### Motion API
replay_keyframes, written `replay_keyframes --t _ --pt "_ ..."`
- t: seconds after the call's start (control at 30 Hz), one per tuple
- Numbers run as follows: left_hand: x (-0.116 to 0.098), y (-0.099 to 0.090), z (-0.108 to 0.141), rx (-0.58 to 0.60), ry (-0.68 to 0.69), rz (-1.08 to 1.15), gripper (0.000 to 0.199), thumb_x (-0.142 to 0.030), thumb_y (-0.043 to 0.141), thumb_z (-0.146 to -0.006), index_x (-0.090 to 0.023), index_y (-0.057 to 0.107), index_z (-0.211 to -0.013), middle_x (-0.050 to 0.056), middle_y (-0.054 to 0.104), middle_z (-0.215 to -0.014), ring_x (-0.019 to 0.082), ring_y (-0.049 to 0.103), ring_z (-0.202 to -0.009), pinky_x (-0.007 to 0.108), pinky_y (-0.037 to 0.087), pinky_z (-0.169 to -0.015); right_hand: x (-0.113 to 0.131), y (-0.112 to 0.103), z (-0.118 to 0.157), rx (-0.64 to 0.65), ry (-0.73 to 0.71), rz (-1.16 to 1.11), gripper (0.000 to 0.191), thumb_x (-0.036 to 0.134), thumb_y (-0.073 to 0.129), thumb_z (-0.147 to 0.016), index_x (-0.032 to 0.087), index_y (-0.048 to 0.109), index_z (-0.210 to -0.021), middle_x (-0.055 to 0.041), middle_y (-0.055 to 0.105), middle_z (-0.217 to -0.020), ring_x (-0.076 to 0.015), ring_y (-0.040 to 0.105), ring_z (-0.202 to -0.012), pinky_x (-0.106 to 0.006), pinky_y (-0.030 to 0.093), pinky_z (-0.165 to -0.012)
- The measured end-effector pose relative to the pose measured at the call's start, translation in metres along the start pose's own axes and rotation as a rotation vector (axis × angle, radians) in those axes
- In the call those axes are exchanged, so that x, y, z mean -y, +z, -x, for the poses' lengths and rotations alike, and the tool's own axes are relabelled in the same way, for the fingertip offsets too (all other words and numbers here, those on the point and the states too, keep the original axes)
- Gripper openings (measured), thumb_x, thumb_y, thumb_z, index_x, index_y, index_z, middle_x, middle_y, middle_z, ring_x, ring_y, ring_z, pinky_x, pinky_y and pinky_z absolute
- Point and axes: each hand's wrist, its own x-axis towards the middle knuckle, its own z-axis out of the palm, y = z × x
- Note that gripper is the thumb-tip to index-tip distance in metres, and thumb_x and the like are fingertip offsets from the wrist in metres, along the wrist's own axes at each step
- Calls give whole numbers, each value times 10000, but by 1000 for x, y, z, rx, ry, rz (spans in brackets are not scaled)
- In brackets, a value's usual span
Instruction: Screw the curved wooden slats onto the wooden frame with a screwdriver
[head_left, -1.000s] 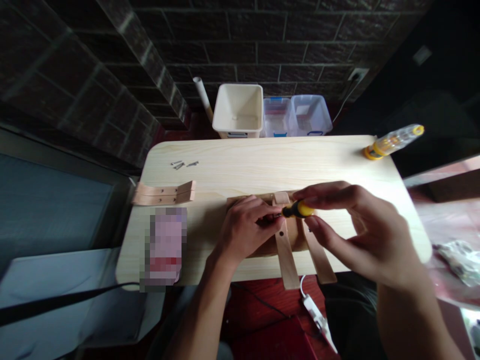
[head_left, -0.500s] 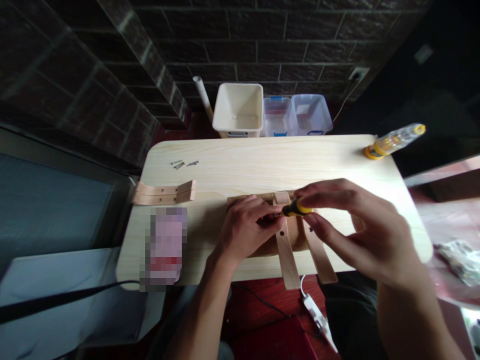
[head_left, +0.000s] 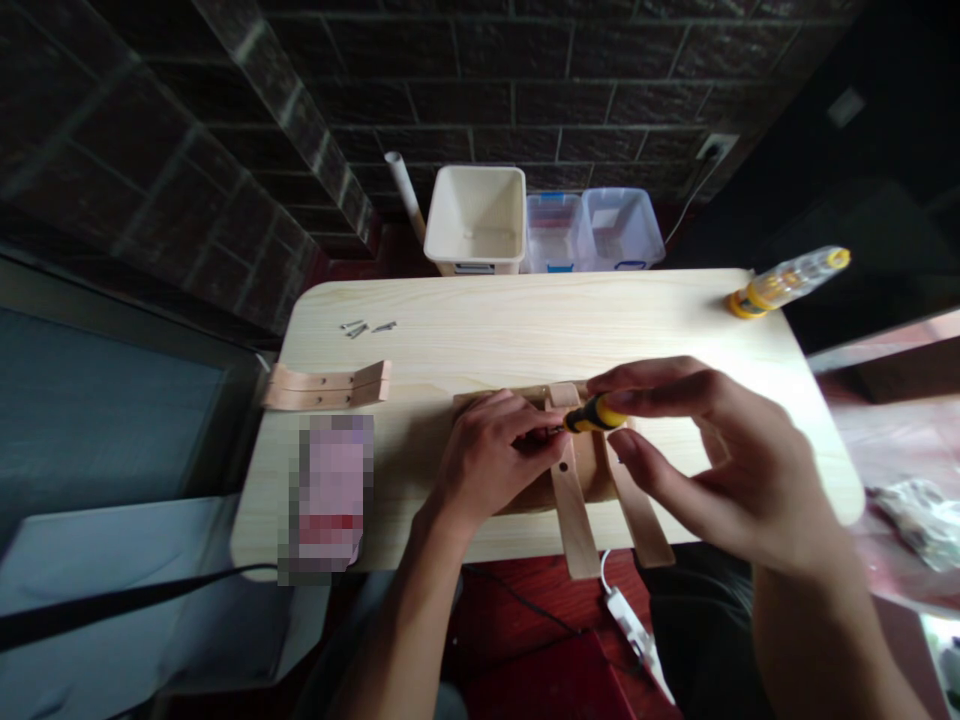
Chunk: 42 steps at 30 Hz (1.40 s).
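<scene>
"Edges and clearance?"

"Two wooden slats [head_left: 577,525] overhang the near edge of the desk [head_left: 525,320]. Open surface lies beyond the hands, right of the screws [head_left: 358,329]."

"Screwdriver [head_left: 596,413]?"

"Above the slats, between the hands. Tip points left, long axis roughly crosswise."

"Fingers?"

"Left hand [head_left: 484,450]: pinched on a thin metal piece [head_left: 556,429] at the tip. Right hand [head_left: 742,465]: around the handle; firmness cannot be told."

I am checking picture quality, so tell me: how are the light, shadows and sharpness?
Head view: the table is brighter at right; soft shadow lies left of the left hand; the right hand looks slightly blurred; coarse pixels cover a pinkish item.
</scene>
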Motion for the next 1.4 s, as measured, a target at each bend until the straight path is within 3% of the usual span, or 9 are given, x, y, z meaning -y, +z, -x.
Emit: replay_keyframes --t 0.2,0.53,0.8,1.2,1.4 --pt "1 1 0 -11 1 4 35 -248 775 -952 -241 786 -920 -6 747 -791 161 666 -734 313 514 -721 1 1 1 9 3 -4 424 19 737 -930 266 714 -1274 -52 787 -1295 -210 768 -1257 -327 643 -1064" --pt "-4 -4 -2 12 -28 56 68 -263 848 -905 -245 790 -938 -10 750 -788 169 678 -748 312 532 -728 -2 0 2 1 6 -23 423 22 747 -923 285 716 -1254 -54 787 -1252 -230 776 -1194 -379 667 -1009" --pt "-4 -4 -3 23 -28 58 78 -265 847 -906 -240 777 -884 -15 743 -778 165 667 -730 312 512 -718 -1 1 3 -9 1 -17 416 28 752 -924 265 721 -1265 -51 783 -1318 -227 762 -1272 -358 643 -1077" --pt "-4 -4 -3 9 -9 70 62 -215 832 -906 -244 779 -924 -23 733 -782 158 650 -733 298 496 -720 -1 1 3 -11 17 -56 406 11 753 -922 269 712 -1233 -39 785 -1251 -201 767 -1198 -353 646 -1036" --pt "-2 -3 -2 3 -9 69 78 -211 844 -896 -239 782 -934 -27 724 -776 153 649 -732 281 478 -706 -2 2 2 -6 8 -58 402 16 745 -928 256 711 -1248 -55 787 -1294 -217 765 -1246 -354 647 -1053"
